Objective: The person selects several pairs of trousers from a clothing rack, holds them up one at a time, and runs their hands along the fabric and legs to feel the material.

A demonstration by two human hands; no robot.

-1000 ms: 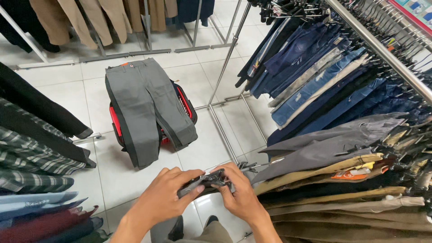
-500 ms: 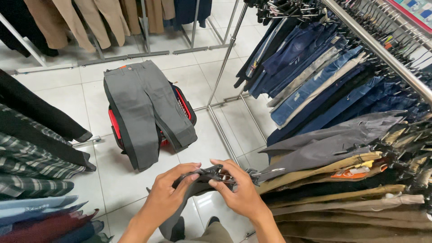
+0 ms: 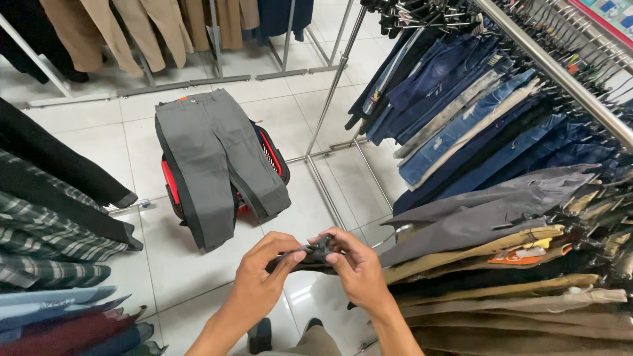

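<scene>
My left hand [image 3: 262, 280] and my right hand [image 3: 356, 266] are together low in the middle of the head view. Both pinch a small dark object [image 3: 315, 253], probably a black clip hanger or bunched fabric; its exact kind is unclear. Behind the hands, grey trousers [image 3: 214, 168] lie draped over a red shopping basket [image 3: 170, 186] on the white tiled floor. To the right of my right hand hang grey trousers [image 3: 488, 207] on the rack.
A metal clothes rail [image 3: 554, 69] at right carries several blue jeans [image 3: 455, 112] and tan trousers [image 3: 501, 296]. Dark and plaid garments [image 3: 46, 231] hang at left. Khaki trousers [image 3: 119, 26] hang at the back. A steel rack leg [image 3: 333, 86] stands mid-floor.
My hands have drawn closer together and bunched the dark object between the fingertips. The view has shifted slightly; the basket and trousers have not moved.
</scene>
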